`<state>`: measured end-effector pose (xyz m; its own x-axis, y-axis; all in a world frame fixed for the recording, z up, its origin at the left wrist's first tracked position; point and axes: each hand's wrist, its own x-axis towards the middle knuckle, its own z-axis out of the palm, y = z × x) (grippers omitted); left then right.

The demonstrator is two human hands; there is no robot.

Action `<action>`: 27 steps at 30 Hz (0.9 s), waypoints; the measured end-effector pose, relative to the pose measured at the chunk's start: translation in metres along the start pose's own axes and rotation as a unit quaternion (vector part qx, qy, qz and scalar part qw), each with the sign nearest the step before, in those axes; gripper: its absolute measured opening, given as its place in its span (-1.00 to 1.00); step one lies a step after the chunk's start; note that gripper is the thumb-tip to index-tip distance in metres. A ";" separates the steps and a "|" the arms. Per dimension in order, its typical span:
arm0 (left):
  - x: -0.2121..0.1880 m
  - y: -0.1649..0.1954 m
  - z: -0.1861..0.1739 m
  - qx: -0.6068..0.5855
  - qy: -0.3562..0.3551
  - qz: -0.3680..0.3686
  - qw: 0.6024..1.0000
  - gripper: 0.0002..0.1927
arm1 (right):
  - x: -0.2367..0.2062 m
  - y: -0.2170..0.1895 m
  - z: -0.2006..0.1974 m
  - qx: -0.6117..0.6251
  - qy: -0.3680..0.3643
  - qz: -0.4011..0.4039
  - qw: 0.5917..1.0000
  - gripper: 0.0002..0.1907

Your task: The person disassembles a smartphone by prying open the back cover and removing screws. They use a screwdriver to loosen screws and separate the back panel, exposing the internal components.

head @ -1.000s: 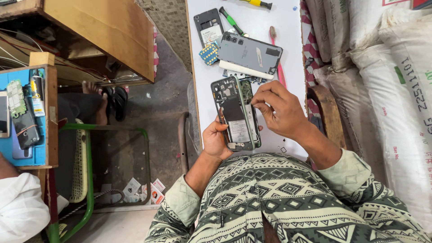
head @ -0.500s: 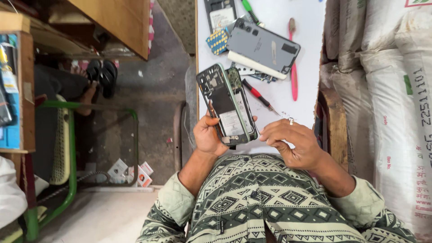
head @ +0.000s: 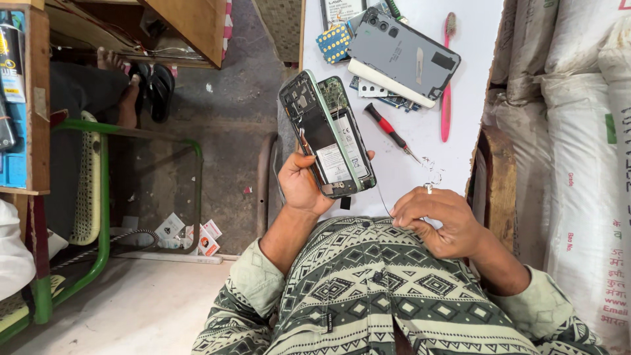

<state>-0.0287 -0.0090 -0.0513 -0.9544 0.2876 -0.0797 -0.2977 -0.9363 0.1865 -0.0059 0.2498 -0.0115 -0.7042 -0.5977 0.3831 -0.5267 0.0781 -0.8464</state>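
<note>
Fingers: left hand (head: pixel 303 187) wrapped round opened phone (head: pixel 327 135); right hand (head: pixel 439 220) curled loosely, pinching thin wire (head: pixel 383 200).
Right, farther: red screwdriver (head: pixel 389 130) on white table (head: pixel 470 79).

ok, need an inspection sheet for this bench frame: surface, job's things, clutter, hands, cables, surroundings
Surface: white table, partly bare near the person.
Job's things: opened phone, back off, battery and board showing.
Clutter: grey back cover, red-handled screwdriver, pink toothbrush, circuit boards at the far end.
Hands: left hand holds the phone upright off the table; right hand rests at the table's near edge, fingers curled; cannot tell if it holds anything.
Cables: thin dark strand hanging below the phone.
Surroundings: white sacks on the right, green chair and sandals on the left.
</note>
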 end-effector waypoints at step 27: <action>-0.006 0.000 0.006 -0.003 -0.038 -0.033 0.999 -0.25 | 0.004 0.049 -0.019 0.186 0.294 0.221 0.911 -0.77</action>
<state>-0.0232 -0.0092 -0.0449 -0.9316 0.3631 -0.0169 -0.3602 -0.9159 0.1772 -0.0431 0.2664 -0.0448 -0.9993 -0.0348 0.0138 -0.0090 -0.1334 -0.9910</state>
